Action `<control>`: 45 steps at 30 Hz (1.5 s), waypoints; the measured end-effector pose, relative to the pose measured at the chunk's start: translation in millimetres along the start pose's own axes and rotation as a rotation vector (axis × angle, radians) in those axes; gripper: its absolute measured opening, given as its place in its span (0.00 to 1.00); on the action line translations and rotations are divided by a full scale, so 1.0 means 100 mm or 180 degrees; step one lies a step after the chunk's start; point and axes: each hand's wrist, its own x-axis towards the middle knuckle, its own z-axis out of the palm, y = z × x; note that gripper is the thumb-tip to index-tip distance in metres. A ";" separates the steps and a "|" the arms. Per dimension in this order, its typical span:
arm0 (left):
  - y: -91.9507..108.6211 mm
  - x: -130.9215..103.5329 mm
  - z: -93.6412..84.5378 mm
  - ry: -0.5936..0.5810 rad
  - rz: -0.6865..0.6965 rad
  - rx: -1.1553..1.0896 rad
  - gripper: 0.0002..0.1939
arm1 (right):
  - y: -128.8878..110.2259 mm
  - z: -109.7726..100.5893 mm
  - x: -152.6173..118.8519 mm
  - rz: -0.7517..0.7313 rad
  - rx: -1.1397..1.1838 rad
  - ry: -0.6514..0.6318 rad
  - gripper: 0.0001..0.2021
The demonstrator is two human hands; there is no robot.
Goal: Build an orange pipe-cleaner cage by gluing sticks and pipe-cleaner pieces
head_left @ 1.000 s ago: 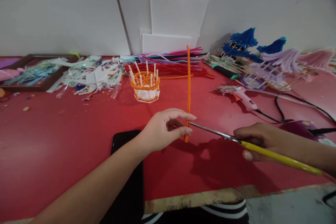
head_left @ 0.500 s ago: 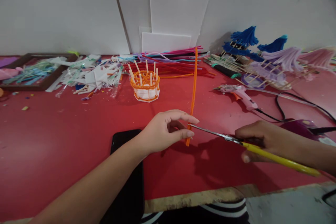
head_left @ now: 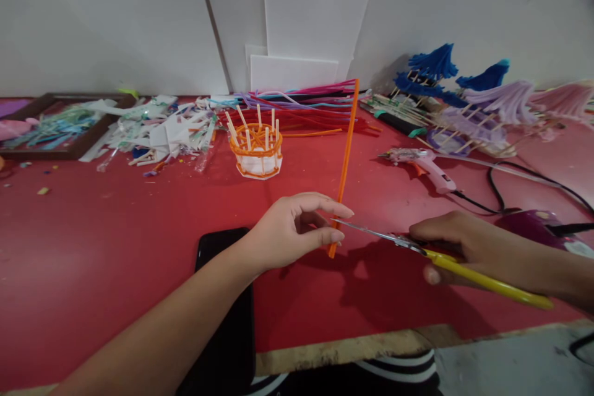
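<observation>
My left hand (head_left: 301, 228) pinches an orange pipe cleaner (head_left: 348, 148) near its lower end, between thumb and fingers. The pipe cleaner stands up from the hand, leaning slightly right at the top. My right hand (head_left: 457, 247) grips yellow-handled scissors (head_left: 482, 278). Their blades reach left to the pipe cleaner, between my left thumb and forefinger. Whether the blades touch it or cut into it is hard to tell. Behind the left hand sits a small round orange and white structure (head_left: 257, 151) with several upright sticks.
A pink glue gun (head_left: 429, 168) with a cable lies to the right. Pipe cleaners (head_left: 297, 117) lie along the wall, beside scraps (head_left: 171, 133). Blue and lilac roofed models (head_left: 482, 117) fill the back right. A black phone (head_left: 225, 322) lies under my left forearm.
The top of the orange pipe cleaner has tipped to the right. The right hand and scissors have shifted slightly left and up; my left hand is nearly still.
</observation>
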 end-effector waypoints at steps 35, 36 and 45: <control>0.01 0.04 -0.01 0.0820 -0.0480 0.0890 0.20 | -0.18 0.31 0.05 0.0062 -0.1369 0.1585 0.13; 0.01 0.04 -0.01 0.0802 -0.0480 0.0880 0.20 | -0.25 0.31 0.07 -0.0110 -0.1435 0.1750 0.14; 0.00 0.03 -0.03 0.0749 -0.0044 0.0620 0.18 | -0.73 0.32 0.67 -0.1269 -0.0129 0.2382 0.19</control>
